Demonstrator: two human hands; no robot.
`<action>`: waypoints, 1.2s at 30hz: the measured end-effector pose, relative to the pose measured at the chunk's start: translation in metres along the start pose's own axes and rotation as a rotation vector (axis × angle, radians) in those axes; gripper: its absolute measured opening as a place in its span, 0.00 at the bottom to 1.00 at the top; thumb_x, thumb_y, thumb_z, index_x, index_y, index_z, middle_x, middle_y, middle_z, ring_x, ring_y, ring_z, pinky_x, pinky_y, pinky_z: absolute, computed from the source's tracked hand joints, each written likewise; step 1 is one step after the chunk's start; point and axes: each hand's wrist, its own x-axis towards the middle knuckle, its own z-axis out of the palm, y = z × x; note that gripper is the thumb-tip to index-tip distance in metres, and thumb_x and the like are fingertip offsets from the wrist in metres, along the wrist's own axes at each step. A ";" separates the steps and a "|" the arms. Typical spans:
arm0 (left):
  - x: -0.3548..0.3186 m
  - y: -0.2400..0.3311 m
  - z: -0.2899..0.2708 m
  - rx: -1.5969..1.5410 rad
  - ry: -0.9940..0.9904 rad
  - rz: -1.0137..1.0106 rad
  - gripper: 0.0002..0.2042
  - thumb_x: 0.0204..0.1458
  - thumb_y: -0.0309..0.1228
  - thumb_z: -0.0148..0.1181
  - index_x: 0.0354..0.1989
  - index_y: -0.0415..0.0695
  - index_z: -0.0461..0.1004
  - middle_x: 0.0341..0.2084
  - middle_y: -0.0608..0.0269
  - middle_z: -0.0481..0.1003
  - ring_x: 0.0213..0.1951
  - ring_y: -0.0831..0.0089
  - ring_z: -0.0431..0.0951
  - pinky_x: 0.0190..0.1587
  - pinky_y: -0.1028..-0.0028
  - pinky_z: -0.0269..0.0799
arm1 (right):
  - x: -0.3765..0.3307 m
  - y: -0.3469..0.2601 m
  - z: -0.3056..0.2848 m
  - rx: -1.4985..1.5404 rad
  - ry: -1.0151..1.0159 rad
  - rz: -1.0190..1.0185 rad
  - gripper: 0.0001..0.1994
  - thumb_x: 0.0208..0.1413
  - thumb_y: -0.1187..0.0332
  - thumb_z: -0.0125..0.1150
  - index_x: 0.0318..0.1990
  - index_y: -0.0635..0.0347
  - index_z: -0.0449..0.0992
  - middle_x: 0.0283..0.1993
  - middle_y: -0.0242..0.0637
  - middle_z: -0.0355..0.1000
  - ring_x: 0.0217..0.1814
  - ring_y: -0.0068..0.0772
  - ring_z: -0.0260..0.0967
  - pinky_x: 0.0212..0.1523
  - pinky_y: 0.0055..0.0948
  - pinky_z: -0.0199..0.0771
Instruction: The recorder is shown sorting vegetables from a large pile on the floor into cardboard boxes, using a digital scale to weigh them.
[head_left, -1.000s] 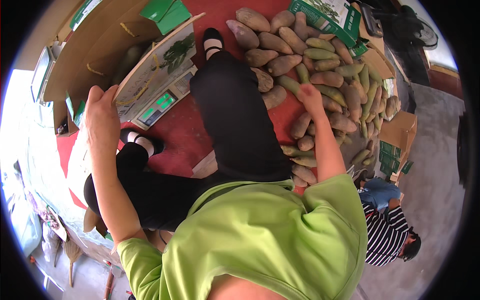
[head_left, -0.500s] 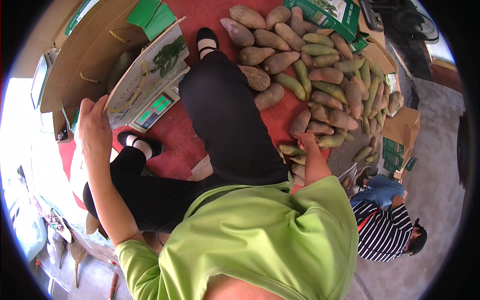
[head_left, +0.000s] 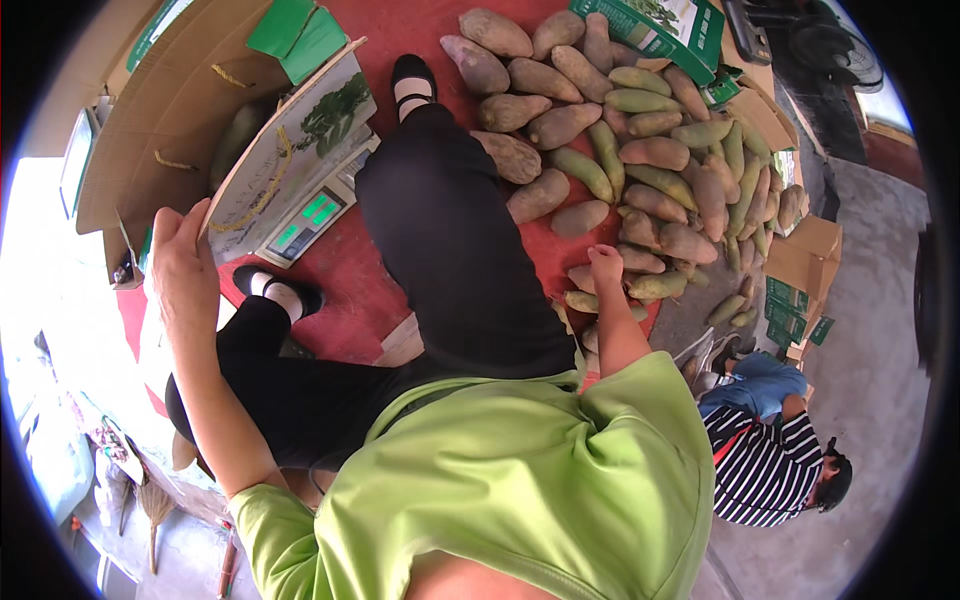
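My left hand grips the near edge of an open cardboard box with yellow rope handles, its thumb and fingers over the wall. The box sits on a digital scale with a lit green display. A dark, rounded greenish shape lies inside, partly hidden by the wall. To the right, my right hand is loosely closed beside the pile, with nothing visible in it. Just ahead of it, a brown tuber rests on the red mat. Several long brown and green tubers spread beyond.
A green carton stands behind the pile. Brown cartons are at the right. A person in a striped shirt bends at lower right. My black-trousered leg lies between scale and tubers. A fan stands far right.
The brown tuber that my right hand touched now lies farther ahead and to the left, apart from the hand. The right hand has risen slightly. My left hand keeps its grip as the box edge shifts slightly.
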 end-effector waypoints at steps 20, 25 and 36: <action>-0.004 -0.001 0.000 -0.048 0.025 -0.012 0.14 0.51 0.18 0.51 0.44 0.42 0.75 0.28 0.56 0.63 0.32 0.60 0.71 0.35 0.66 0.68 | 0.000 -0.114 0.034 0.533 -0.046 0.803 0.32 0.39 0.46 0.71 0.49 0.53 0.69 0.41 0.35 0.66 0.40 0.36 0.64 0.37 0.42 0.65; -0.001 0.002 -0.001 -0.009 0.004 -0.053 0.14 0.51 0.19 0.52 0.45 0.43 0.75 0.29 0.57 0.64 0.32 0.59 0.72 0.35 0.66 0.68 | 0.026 -0.098 0.045 0.668 -0.150 0.931 0.36 0.33 0.43 0.74 0.50 0.46 0.66 0.46 0.33 0.61 0.44 0.36 0.60 0.39 0.39 0.62; -0.003 0.000 -0.003 -0.035 -0.016 -0.072 0.15 0.49 0.19 0.53 0.46 0.43 0.75 0.31 0.57 0.65 0.33 0.58 0.73 0.37 0.64 0.69 | 0.038 -0.060 0.068 0.899 -0.346 0.878 0.28 0.34 0.52 0.76 0.44 0.43 0.70 0.42 0.26 0.63 0.41 0.29 0.60 0.37 0.32 0.62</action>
